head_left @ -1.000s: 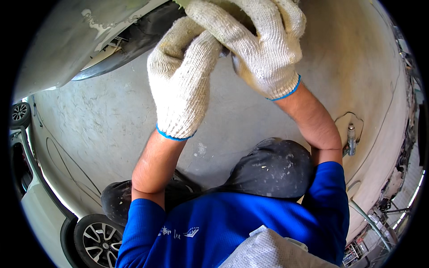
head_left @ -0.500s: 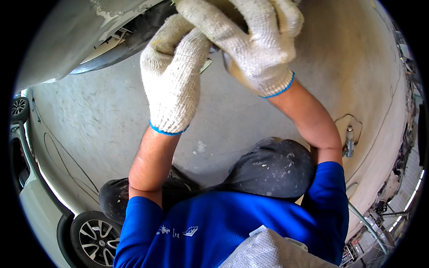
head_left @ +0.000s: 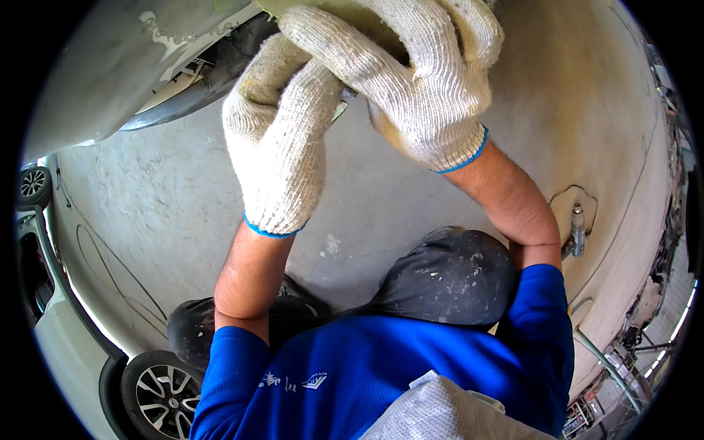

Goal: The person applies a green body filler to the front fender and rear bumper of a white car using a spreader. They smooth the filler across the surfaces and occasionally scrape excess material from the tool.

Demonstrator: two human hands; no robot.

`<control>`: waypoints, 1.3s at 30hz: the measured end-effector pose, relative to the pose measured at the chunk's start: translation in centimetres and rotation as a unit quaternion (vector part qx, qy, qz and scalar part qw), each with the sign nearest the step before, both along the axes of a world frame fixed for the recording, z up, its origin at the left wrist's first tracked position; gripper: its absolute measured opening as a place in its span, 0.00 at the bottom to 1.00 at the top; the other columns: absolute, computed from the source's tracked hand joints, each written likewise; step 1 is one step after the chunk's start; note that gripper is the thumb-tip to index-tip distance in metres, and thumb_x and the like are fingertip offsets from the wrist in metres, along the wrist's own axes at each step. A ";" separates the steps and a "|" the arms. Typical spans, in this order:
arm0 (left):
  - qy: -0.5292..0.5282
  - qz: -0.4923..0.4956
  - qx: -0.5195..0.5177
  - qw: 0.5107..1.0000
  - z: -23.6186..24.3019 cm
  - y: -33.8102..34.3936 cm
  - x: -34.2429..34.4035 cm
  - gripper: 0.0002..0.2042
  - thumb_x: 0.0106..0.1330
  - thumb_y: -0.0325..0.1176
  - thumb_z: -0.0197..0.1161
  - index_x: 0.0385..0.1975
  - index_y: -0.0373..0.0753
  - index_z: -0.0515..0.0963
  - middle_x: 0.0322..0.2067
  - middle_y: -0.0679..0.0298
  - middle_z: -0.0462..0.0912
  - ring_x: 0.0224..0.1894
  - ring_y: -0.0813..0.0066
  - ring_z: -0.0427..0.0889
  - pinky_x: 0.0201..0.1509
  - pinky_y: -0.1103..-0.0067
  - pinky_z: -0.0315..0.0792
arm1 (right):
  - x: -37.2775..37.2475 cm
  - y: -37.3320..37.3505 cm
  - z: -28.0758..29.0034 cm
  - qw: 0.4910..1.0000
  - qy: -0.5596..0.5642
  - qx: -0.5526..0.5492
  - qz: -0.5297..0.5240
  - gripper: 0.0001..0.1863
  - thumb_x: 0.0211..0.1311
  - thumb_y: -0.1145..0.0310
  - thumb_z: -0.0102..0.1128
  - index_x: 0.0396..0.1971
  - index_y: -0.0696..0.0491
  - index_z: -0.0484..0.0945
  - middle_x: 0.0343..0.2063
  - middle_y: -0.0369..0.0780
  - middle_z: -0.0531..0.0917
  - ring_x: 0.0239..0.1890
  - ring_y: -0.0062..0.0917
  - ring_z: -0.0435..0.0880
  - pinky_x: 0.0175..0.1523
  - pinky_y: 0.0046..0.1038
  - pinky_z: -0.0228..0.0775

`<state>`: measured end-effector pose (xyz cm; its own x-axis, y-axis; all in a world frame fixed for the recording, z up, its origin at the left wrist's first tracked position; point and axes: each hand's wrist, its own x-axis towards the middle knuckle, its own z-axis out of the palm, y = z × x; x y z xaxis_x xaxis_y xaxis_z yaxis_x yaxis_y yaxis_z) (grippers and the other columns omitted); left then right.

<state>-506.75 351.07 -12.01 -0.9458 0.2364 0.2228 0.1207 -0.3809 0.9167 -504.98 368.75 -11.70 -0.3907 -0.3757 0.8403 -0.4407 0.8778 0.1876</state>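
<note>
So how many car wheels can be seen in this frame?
2: one wheel at the bottom left beside the blue sleeve, another wheel at the far left edge. Others may be hidden.

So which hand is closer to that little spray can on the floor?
Right. The right hand is up at the top, on the same side as the spray can; the left hand sits farther across, on the other side.
</note>
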 end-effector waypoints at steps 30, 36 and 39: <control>0.012 -0.015 0.005 1.000 -1.0 0.1 0.0 0.14 0.68 0.34 0.64 0.48 0.33 0.80 0.38 0.63 0.85 0.38 0.81 0.81 0.43 0.82 0.76 | -0.5 0.5 -0.6 1.000 -0.018 0.013 0.001 0.26 0.39 0.70 0.68 0.46 0.45 0.86 0.48 0.36 0.84 0.49 0.29 0.79 0.54 0.31 0.67; -0.002 -0.025 0.020 0.999 -0.4 0.1 0.6 0.14 0.67 0.34 0.65 0.48 0.33 0.80 0.39 0.62 0.85 0.40 0.79 0.82 0.44 0.81 0.77 | 0.6 0.2 0.1 1.000 -0.014 0.013 -0.002 0.26 0.39 0.70 0.68 0.46 0.45 0.86 0.47 0.36 0.84 0.49 0.29 0.79 0.54 0.31 0.67; 0.010 -0.024 0.008 1.000 -0.2 0.3 0.7 0.14 0.67 0.34 0.65 0.49 0.33 0.80 0.39 0.61 0.85 0.40 0.79 0.82 0.44 0.81 0.78 | 1.0 0.8 0.3 1.000 -0.011 0.015 -0.002 0.26 0.39 0.70 0.68 0.46 0.45 0.86 0.47 0.36 0.84 0.48 0.29 0.79 0.54 0.31 0.67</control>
<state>-506.04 351.33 -12.16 -0.9287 0.2780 0.2453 0.1194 -0.4020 0.9078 -503.98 369.53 -11.38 -0.4104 -0.3995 0.8197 -0.4422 0.8734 0.2043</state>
